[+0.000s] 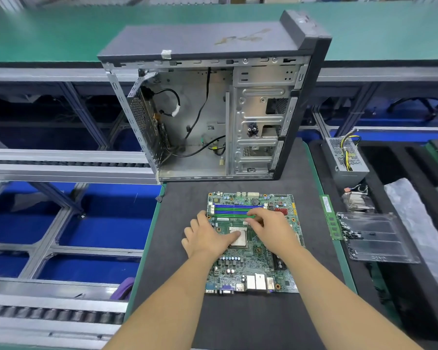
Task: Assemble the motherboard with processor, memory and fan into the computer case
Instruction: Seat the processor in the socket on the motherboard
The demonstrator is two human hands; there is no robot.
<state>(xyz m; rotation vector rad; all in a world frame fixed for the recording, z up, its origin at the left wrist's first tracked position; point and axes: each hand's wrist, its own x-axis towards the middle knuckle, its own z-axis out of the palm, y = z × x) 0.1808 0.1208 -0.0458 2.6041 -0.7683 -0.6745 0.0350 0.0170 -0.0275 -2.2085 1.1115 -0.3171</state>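
Dark foam matting (238,322) covers the bench, and green conveyor belting (48,29) runs across at 12 o'clock, with roller tracks and blue bins noted at 9 o'clock.

Left to right, the following is recorded. The left hand (208,238) is laid on the motherboard (253,263), fingers fairly straight and spread, the thumb resting on the processor (239,239); nothing is gripped by it. The right hand (271,228) is bent over the memory slots, its fingers curled onto a memory module (235,216) seated edge-up in the slot nearest the person (whether it is fully latched cannot be told). The motherboard lies flat at the centre of the mat, ports toward 6 o'clock, not yet in the computer case (213,109), which stands open-sided at 12 o'clock with loose black cables hanging inside and no board fitted.

At 3 o'clock a second memory stick (330,218) lies along the mat's edge. Beyond it a clear plastic tray (379,238) is seen, holding what appear to be small dark screws at its left side. A heatsink fan (355,198) and a power supply (344,157) sit at 2 o'clock.

The board is judged light, stiff and fragile; it is best lifted by its bare edges, clear of components and pins.
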